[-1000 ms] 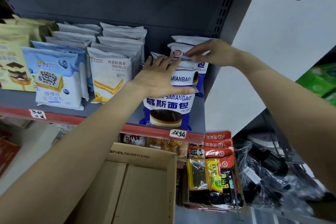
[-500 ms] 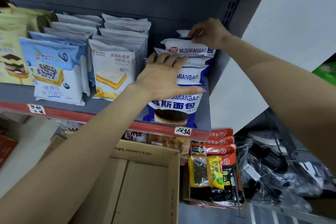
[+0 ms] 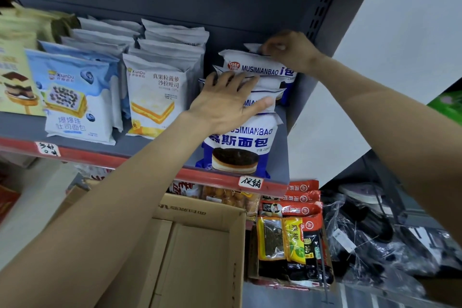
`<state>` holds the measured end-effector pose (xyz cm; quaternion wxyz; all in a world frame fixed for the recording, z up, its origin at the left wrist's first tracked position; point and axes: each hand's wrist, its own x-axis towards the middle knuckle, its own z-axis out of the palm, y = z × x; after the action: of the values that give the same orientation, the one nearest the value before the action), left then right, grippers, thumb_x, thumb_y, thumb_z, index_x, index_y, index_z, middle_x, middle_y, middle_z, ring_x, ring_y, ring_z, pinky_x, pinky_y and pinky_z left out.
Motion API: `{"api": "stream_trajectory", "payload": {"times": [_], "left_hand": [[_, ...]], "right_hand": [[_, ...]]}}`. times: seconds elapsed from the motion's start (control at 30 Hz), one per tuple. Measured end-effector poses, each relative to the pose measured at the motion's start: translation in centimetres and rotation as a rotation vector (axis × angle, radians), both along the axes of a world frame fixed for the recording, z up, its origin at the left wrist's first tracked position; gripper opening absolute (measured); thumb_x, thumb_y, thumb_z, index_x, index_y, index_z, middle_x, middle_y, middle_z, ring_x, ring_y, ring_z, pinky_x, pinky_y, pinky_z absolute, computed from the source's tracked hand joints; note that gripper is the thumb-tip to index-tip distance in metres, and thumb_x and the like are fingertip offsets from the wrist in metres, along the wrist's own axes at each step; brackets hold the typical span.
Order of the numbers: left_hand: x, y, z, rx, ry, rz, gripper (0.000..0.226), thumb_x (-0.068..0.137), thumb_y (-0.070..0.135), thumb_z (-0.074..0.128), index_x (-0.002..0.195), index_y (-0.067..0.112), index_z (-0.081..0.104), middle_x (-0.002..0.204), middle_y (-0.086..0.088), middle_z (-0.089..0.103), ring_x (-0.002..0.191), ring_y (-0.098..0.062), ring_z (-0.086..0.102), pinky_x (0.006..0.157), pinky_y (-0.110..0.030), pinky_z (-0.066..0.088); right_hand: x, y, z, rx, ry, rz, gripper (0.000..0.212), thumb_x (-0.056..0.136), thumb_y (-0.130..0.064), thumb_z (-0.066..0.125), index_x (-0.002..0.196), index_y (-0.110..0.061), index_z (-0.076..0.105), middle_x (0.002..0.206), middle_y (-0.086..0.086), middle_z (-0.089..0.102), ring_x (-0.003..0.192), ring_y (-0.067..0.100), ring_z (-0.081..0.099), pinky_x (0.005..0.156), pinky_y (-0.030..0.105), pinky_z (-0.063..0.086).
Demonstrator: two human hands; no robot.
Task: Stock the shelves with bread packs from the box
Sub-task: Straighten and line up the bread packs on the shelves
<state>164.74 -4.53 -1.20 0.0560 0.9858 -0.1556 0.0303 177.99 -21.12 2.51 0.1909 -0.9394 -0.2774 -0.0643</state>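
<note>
A row of white-and-blue mousse bread packs (image 3: 236, 144) stands at the right end of the grey shelf (image 3: 160, 144). My left hand (image 3: 225, 105) lies flat with fingers spread on the tops of the front packs, pressing them. My right hand (image 3: 287, 49) reaches to the back of the row and pinches the top edge of the rearmost pack (image 3: 252, 46), behind the pack marked MUSIMIANBAO (image 3: 257, 67). The open cardboard box (image 3: 190, 252) sits below the shelf, and its visible inside shows no packs.
Left of the row stand pineapple toast packs (image 3: 152, 97), blueberry toast packs (image 3: 77, 100) and yellow cake packs (image 3: 15, 82). A carton of seasoning sachets (image 3: 292, 237) sits right of the box. Dark bagged goods (image 3: 370, 237) lie lower right. The shelf upright (image 3: 322, 0) is beside my right hand.
My right hand has moved from the front of the rear packs up to the back of the row and now pinches the rearmost pack's top. My left hand stays pressed on the front packs.
</note>
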Motion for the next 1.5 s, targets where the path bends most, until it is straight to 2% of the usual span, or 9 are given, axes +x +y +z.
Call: {"api": "stream_trajectory", "payload": {"times": [0.27, 0.43, 0.6, 0.8, 1.17, 1.23, 1.33, 1.4, 1.5], "left_hand": [[1.0, -0.2, 1.8, -0.014, -0.041, 0.084, 0.056, 0.101, 0.045, 0.014, 0.151, 0.022, 0.013, 0.142, -0.008, 0.048, 0.133, -0.023, 0.038, 0.112, -0.038, 0.013], [4.2, -0.5, 3.0, -0.053, -0.015, 0.106, 0.053, 0.100, 0.044, 0.020, 0.148, 0.022, 0.025, 0.149, -0.009, 0.031, 0.134, -0.029, 0.033, 0.102, -0.037, 0.029], [5.9, -0.7, 0.2, 0.014, 0.020, 0.090, 0.060, 0.099, 0.046, 0.021, 0.152, 0.018, 0.009, 0.160, -0.004, -0.002, 0.146, -0.021, -0.003, 0.116, -0.042, 0.002], [5.6, -0.6, -0.1, 0.032, 0.019, 0.080, 0.059, 0.100, 0.045, 0.018, 0.152, 0.020, 0.009, 0.159, 0.000, 0.010, 0.147, -0.017, 0.004, 0.118, -0.043, -0.003], [4.5, -0.7, 0.1, 0.030, -0.034, 0.091, 0.054, 0.100, 0.041, 0.019, 0.150, 0.021, 0.018, 0.158, 0.000, 0.018, 0.146, -0.015, 0.007, 0.116, -0.049, -0.004], [4.9, -0.7, 0.0, 0.029, -0.037, 0.090, 0.054, 0.100, 0.042, 0.019, 0.150, 0.020, 0.018, 0.158, -0.001, 0.018, 0.146, -0.015, 0.007, 0.117, -0.048, -0.002], [5.6, -0.8, 0.5, 0.022, -0.056, 0.081, 0.054, 0.100, 0.043, 0.022, 0.148, 0.020, 0.024, 0.157, -0.003, 0.021, 0.145, -0.019, 0.014, 0.117, -0.047, 0.005], [5.5, -0.9, 1.5, -0.010, -0.097, 0.085, 0.052, 0.100, 0.043, 0.023, 0.147, 0.020, 0.029, 0.155, -0.005, 0.025, 0.142, -0.023, 0.022, 0.115, -0.043, 0.011], [3.5, -0.2, 2.8, -0.177, -0.174, 0.069, 0.046, 0.102, 0.037, 0.024, 0.143, 0.021, 0.037, 0.149, -0.003, 0.039, 0.133, -0.025, 0.036, 0.106, -0.034, 0.027]], "right_hand": [[2.9, -0.6, 0.2, -0.089, 0.055, -0.179, 0.034, 0.087, -0.017, 0.064, 0.121, -0.014, 0.062, 0.120, 0.011, 0.064, 0.110, 0.026, 0.059, 0.096, 0.032, 0.046], [3.1, -0.7, -0.5, -0.062, 0.037, -0.168, 0.030, 0.087, -0.016, 0.066, 0.117, -0.011, 0.065, 0.114, 0.011, 0.068, 0.105, 0.024, 0.063, 0.095, 0.030, 0.047], [3.3, -0.9, -1.2, -0.057, 0.000, -0.219, 0.020, 0.086, -0.016, 0.064, 0.105, -0.017, 0.071, 0.106, 0.009, 0.070, 0.100, 0.026, 0.064, 0.088, 0.031, 0.050], [3.4, -0.1, -1.0, 0.032, -0.025, -0.240, 0.015, 0.084, -0.014, 0.066, 0.096, -0.018, 0.074, 0.099, 0.004, 0.072, 0.095, 0.018, 0.064, 0.074, 0.020, 0.039], [3.3, 2.8, -0.9, -0.053, -0.014, -0.098, 0.024, 0.089, -0.021, 0.060, 0.111, -0.024, 0.069, 0.113, 0.001, 0.068, 0.106, 0.020, 0.061, 0.093, 0.032, 0.048], [2.8, 1.7, -0.8, 0.003, -0.073, -0.114, 0.028, 0.090, -0.021, 0.057, 0.116, -0.022, 0.066, 0.118, 0.003, 0.066, 0.110, 0.023, 0.059, 0.095, 0.034, 0.046], [0.6, 0.0, -0.2, 0.173, -0.145, -0.108, 0.030, 0.094, -0.019, 0.051, 0.122, -0.015, 0.063, 0.115, 0.010, 0.062, 0.107, 0.022, 0.057, 0.090, 0.016, 0.038], [-2.6, -0.9, 0.0, 0.352, -0.129, -0.126, 0.031, 0.097, -0.020, 0.046, 0.124, -0.013, 0.060, 0.110, 0.001, 0.057, 0.104, 0.012, 0.052, 0.084, 0.001, 0.030], [-8.4, -2.2, -0.8, 0.652, -0.004, -0.164, 0.036, 0.101, -0.028, 0.038, 0.134, -0.018, 0.049, 0.122, -0.011, 0.047, 0.117, -0.001, 0.042, 0.096, 0.001, 0.026]]}}
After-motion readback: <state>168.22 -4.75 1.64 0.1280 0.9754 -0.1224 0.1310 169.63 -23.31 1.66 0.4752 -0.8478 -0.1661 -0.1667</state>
